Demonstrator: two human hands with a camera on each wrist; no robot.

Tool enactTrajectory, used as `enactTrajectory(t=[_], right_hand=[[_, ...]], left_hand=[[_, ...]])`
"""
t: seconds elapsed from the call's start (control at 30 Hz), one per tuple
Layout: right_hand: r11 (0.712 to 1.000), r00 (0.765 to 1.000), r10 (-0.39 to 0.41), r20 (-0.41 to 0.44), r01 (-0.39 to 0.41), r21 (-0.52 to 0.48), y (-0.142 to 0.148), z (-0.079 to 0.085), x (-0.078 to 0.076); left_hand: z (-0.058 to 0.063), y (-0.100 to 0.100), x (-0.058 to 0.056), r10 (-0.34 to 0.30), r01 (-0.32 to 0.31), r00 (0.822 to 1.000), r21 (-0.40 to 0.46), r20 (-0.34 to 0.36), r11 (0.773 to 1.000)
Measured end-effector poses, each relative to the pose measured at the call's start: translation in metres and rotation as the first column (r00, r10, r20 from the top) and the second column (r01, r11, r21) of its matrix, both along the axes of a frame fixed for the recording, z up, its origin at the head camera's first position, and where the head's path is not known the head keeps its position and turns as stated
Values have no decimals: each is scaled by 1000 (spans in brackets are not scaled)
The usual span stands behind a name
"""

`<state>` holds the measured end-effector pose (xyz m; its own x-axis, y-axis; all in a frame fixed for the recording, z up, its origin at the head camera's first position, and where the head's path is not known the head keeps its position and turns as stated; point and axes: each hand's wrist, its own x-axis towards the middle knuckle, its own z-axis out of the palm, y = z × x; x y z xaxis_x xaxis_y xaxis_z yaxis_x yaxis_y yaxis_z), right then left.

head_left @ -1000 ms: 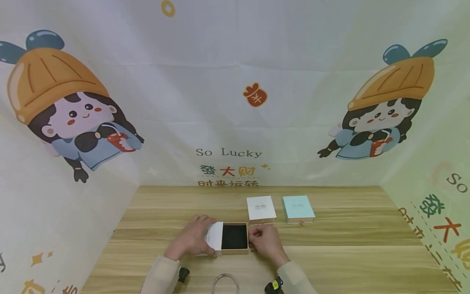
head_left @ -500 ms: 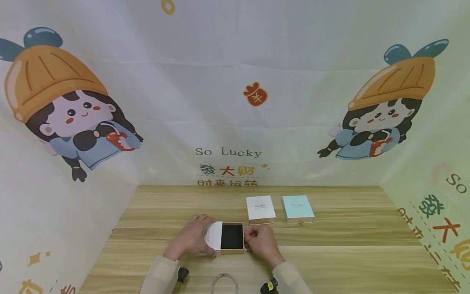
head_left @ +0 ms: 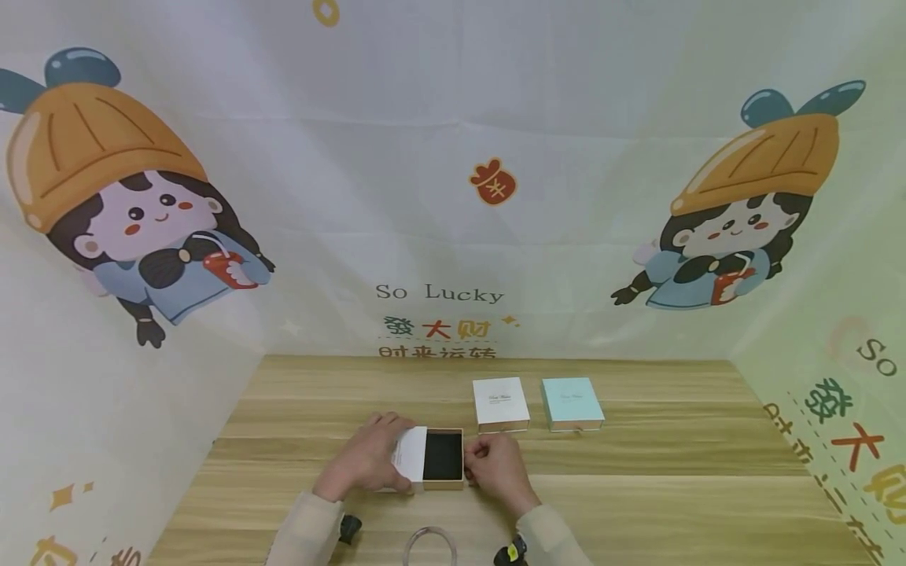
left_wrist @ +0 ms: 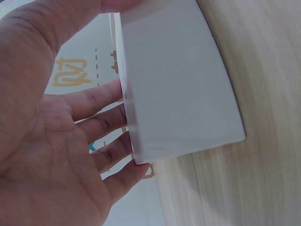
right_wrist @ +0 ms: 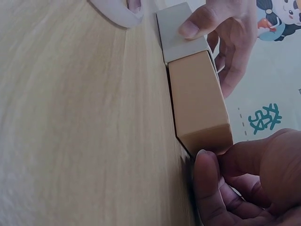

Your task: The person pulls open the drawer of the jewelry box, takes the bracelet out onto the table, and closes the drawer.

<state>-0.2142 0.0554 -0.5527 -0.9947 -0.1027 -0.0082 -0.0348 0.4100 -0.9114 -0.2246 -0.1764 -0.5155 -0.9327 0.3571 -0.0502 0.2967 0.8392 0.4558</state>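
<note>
A white drawer-style gift box lies flat on the wooden table. Its sleeve [head_left: 410,457] is at the left, and a kraft-brown drawer [head_left: 444,485] lined in black sticks out to the right. My left hand [head_left: 368,460] grips the sleeve, thumb on the near side, fingers along the far side; the left wrist view shows the sleeve's plain white end [left_wrist: 178,89]. At the drawer's outer end my right hand [head_left: 499,469] is curled, thumb and index finger pinching right against it. What lies between those fingertips is hidden in the right wrist view, where the brown drawer wall [right_wrist: 197,94] shows.
Behind the right hand stand a white box [head_left: 501,402] and a light-blue box [head_left: 572,402], both closed. A pale ring-shaped object [head_left: 430,536] is at the near edge, between the forearms. Printed cloth [head_left: 453,236] walls the table in at the back and sides.
The drawer has slid left, further into the sleeve, with my right hand moving along at its end. My left hand keeps its grip on the sleeve, almost still.
</note>
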Motion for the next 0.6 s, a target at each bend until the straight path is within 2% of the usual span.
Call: enactTrajectory(t=[0.3,0.47,0.6], right_hand=[[1000,1000,15,-17,-15,-3,-3,1,1],[1000,998,17,-61,-16,17,-5,-1,0],[1000,998,30,-55,-30,3,-6,-1,0]], left_hand=[[-1,0,-1,-5,5,1000,-5,-6,1000],[0,1,-1,1,-1,1000,-14,0,1000],[-1,2,-2,0,0,1000,-13,4,1000]])
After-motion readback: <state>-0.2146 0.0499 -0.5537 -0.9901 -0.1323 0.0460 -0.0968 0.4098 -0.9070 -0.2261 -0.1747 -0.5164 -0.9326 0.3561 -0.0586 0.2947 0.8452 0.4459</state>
